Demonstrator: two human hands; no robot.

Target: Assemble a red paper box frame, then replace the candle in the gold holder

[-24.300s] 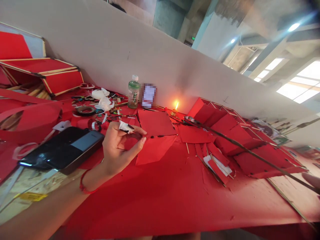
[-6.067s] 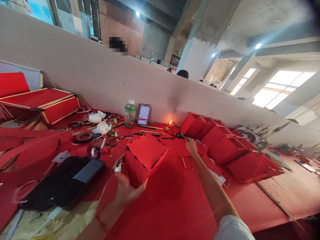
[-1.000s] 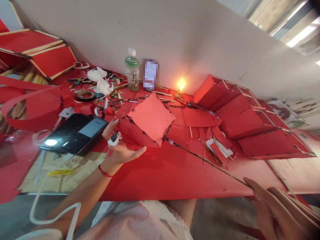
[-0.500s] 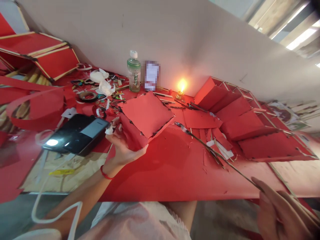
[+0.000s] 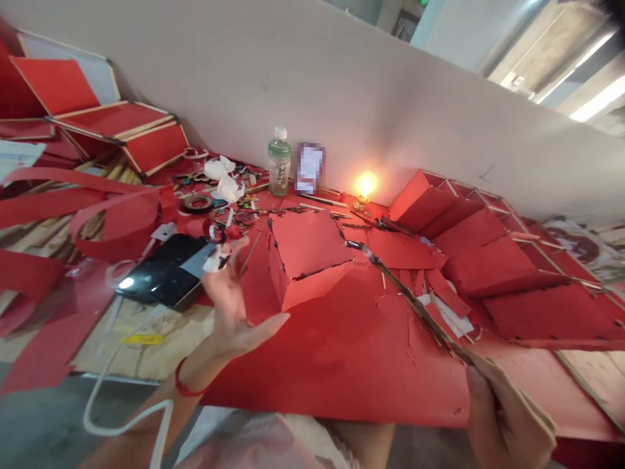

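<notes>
A red paper box [image 5: 305, 251] with dark, scorched-looking seams rests on the red-covered table [image 5: 342, 371]. My left hand [image 5: 229, 306] is blurred just left of it, fingers spread and apparently not touching it. A white band or scrap [image 5: 215, 259] sits at its fingers, and a black phone [image 5: 166, 270] lies just beyond. My right hand [image 5: 502, 417], at the lower right, grips a long thin stick [image 5: 415, 303] with blackened patches. The stick's far tip reaches past the box's upper right corner.
Bamboo-framed red panels [image 5: 493, 260] stand at the right, and more lie at the far left [image 5: 146, 146]. A green-labelled bottle [image 5: 279, 163], a small lit lamp [image 5: 364, 192], a tape roll [image 5: 196, 202] and scattered scraps line the wall. A white cable [image 5: 122, 384] trails below the table.
The box has left my left hand and now rests on the table. My left fingers have spread apart. The stick has swung slightly, and the view has shifted.
</notes>
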